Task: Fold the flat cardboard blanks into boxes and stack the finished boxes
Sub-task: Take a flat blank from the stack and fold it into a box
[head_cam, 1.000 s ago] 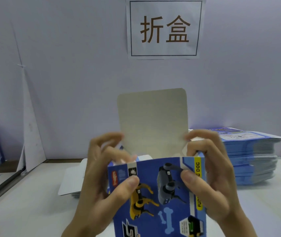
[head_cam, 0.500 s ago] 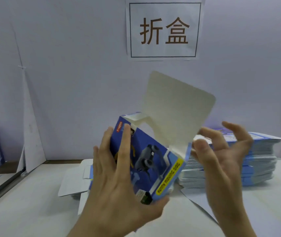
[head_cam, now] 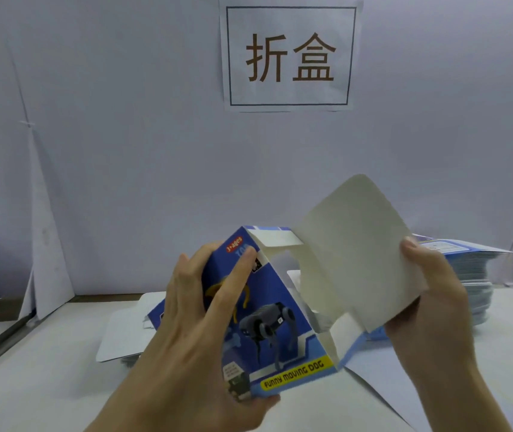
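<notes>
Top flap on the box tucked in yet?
No: the large flap stands open beside the box, with the right hand holding its edge and the left hand gripping the box.

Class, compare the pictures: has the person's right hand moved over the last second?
Yes. The right hand has shifted rightward, from under the wall sign's right edge to in front of the stack of blanks, now holding the open flap.

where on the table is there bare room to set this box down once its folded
Bare table lies near left, between the white-side-up blanks and the table's left edge. Another patch lies near right, in front of the stack of blanks. The middle is crowded: the left hand and right hand hold the box there.
</notes>
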The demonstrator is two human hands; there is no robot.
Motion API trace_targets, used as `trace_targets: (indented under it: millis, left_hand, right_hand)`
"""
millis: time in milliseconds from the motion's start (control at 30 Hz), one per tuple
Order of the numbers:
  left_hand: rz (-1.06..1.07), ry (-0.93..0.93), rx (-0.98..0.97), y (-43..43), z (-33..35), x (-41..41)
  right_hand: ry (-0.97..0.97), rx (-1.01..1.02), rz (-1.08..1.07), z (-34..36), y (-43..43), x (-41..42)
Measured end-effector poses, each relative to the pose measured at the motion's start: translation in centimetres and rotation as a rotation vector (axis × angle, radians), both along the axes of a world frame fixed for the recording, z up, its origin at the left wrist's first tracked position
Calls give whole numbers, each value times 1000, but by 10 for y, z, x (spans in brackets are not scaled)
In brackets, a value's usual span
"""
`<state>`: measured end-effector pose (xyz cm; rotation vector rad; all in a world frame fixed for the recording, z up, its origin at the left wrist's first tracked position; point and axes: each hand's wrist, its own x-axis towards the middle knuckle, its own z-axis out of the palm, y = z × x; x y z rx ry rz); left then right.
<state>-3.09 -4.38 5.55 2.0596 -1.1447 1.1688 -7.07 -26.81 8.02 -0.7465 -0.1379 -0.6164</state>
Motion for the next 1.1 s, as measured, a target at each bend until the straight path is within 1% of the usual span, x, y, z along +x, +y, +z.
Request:
trace_targets:
  millis: [33,100,133,167,200,267,367,400,433,467,533,700,800,867,900,933,1000,1067,1100]
  left_hand:
    - [2,-2,-12,-1,2,0]
    - [18,-26,-4,2,-2,5]
    - [44,-60,6,3,-5,5]
    - [60,-72,12,3,-4,4]
    - [71,-66,22,8,-5,4]
    - [99,-38,24,9,2,6]
    - [91,218,-144,2,15,1]
    - [77,209,-78,1,14,-2]
    - [95,148,56,1,10,-3]
    - [98,62,129,0,4,-4]
    - [85,31,147,2,-1,-7]
    - [78,53,112,-11,0,-17]
    - [105,79,109,-12,-2,-17]
    - [140,89,136,-12,-4,-15]
    - [158,92,149,-12,-5,-13]
    - [167,98,162,-12,-6,-12]
    - [179,109,184,-13,-9,-9]
    - [184,109,213,-14,-11,-7]
    - [182,109,224,-14,-11,-6]
  right_hand:
    - [56,18,62,-7,-5,8]
    - [153,34,322,-10,-1,12]
    - [228,46,383,-11,0,13]
    - [259,87,396,-12,-1,14]
    - [265,99,368,-13,-1,15]
    - [238,55,283,-12,-1,15]
    - [179,-73,175,-13,-2,14]
    - [146,-148,130,-14,-3,14]
    - [117,-227,72,-13,-4,12]
    - [89,-284,12,-12,-5,10]
    - [33,-326,-78,-8,-11,5]
    - [-57,-473,-269,-6,-23,-2]
    - [-102,-626,-491,-12,-17,3]
    - [-108,-713,-576,-16,-11,7]
    - [-114,-743,-585,-18,-9,8]
    - [-121,-766,-569,-18,-7,9]
    - [-100,-776,-415,-17,-3,6]
    - [-35,-727,-230,-16,-1,6]
    - [-6,-697,-180,-15,0,7]
